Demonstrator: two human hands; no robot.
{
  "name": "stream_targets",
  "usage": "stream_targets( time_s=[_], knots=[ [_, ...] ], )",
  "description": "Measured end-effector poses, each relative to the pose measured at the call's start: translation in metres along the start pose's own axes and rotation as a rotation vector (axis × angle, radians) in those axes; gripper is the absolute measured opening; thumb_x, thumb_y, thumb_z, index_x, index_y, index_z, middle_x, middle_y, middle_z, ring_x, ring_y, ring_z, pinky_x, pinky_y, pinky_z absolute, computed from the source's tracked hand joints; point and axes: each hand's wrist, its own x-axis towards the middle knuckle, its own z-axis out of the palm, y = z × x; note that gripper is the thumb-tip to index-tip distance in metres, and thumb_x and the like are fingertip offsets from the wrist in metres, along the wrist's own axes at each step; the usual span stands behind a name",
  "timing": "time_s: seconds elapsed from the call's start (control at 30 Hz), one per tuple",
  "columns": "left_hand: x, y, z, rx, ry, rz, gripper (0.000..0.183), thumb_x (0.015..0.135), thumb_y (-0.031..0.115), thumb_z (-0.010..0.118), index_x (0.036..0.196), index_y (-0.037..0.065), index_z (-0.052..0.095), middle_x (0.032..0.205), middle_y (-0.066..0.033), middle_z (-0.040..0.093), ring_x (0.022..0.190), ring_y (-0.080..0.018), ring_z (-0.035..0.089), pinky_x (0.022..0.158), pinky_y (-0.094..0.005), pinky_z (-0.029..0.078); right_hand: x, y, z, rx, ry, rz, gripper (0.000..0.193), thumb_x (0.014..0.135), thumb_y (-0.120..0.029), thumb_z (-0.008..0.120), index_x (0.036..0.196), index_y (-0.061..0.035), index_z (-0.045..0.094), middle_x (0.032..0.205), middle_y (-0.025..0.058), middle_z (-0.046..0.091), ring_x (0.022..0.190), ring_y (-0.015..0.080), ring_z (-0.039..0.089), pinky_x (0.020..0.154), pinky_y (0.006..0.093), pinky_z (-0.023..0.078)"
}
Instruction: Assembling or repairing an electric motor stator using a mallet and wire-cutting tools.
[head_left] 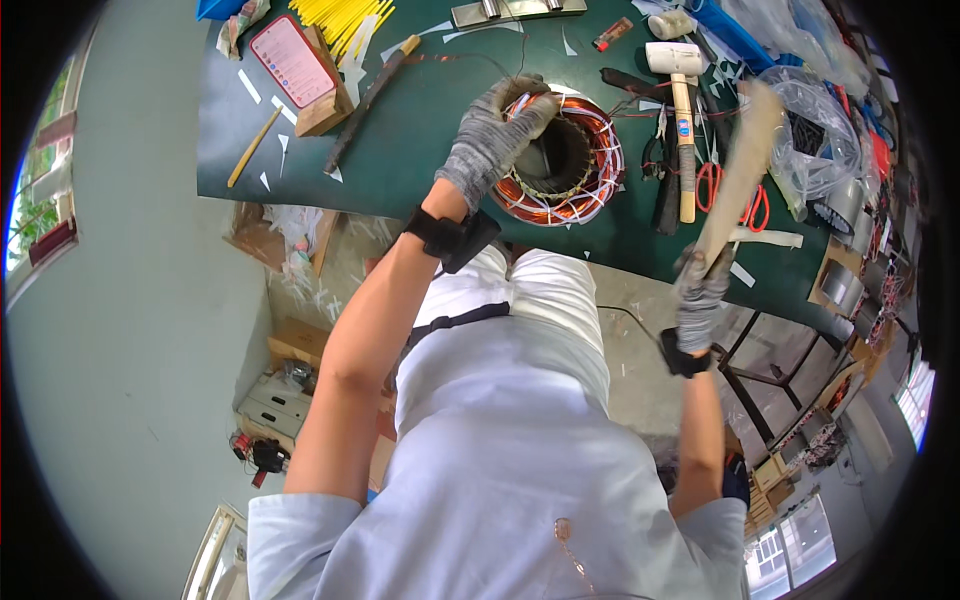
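Note:
A round motor stator [609, 165] with copper windings, laced with white cord, stands on the green bench top in front of me. My left hand [498, 130], in a grey knitted glove, grips its upper left rim, the thumb reaching toward the bore. Off to the right, my right hand [702, 285], gloved alike, is closed around the lower end of a pale flat wooden stick [742, 170]. The stick is raised at a slant, apart from the stator and smeared by motion. It partly covers red-handled scissors [760, 212] lying on the bench.
A white-headed mallet [685, 130] and pliers [655, 150] lie right of the stator. To the left are a dark rod [370, 105], a phone [293, 60] against a wooden block [325, 110], and yellow sleeving [335, 22]. Clear plastic bags [815, 120] crowd the right end.

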Motion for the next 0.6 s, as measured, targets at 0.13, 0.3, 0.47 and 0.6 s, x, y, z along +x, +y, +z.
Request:
stream_targets(
  time_s=[0.13, 0.3, 0.47, 0.6],
  knots=[
    [0.011, 0.0, -0.007, 0.067, -0.054, -0.013, 0.031, 0.084, 0.023, 0.056, 0.107, 0.001, 0.055, 0.092, -0.0044, 0.06, 0.083, -0.0089, 0.054, 0.074, -0.021, 0.044, -0.018, -0.001, 0.032, 0.444, -0.014, 0.522, 0.036, 0.082, -0.031, 0.059, 0.101, -0.0031, 0.049, 0.069, 0.0032, 0.053, 0.053, 0.0132, 0.049, 0.049, 0.0286, 0.043],
    [0.023, 0.002, 0.001, 0.089, -0.13, -0.003, 0.032, 0.084, 0.024, 0.056, 0.107, 0.001, 0.056, 0.093, -0.0054, 0.061, 0.085, -0.0101, 0.056, 0.078, -0.0226, 0.045, 0.028, 0.075, 0.08, 0.171, -0.164, 0.197, 0.043, 0.079, -0.026, 0.062, 0.112, -0.0038, 0.045, 0.082, 0.0115, 0.06, 0.072, 0.0249, 0.059, 0.063, 0.0328, 0.046],
    [0.017, -0.005, -0.011, 0.084, -0.102, 0.044, 0.032, 0.085, 0.024, 0.054, 0.107, 0.001, 0.055, 0.097, -0.0074, 0.06, 0.089, -0.0112, 0.055, 0.081, -0.0232, 0.043, 0.101, -0.051, 0.054, -0.093, -0.553, -0.294, 0.091, 0.059, -0.042, 0.075, 0.128, -0.0013, 0.031, 0.126, 0.0213, 0.037, 0.119, 0.0368, 0.03, 0.097, 0.0422, 0.029],
    [0.031, -0.02, -0.011, 0.279, 0.027, 0.334, 0.037, 0.084, 0.035, 0.049, 0.101, 0.004, 0.059, 0.098, -0.011, 0.059, 0.085, -0.0167, 0.056, 0.08, -0.0316, 0.043, 0.109, -0.112, 0.086, 0.224, -0.376, -0.394, 0.1, 0.056, -0.048, 0.074, 0.129, 0.0019, 0.026, 0.126, 0.0253, 0.034, 0.12, 0.038, 0.028, 0.099, 0.0409, 0.027]
  ],
)
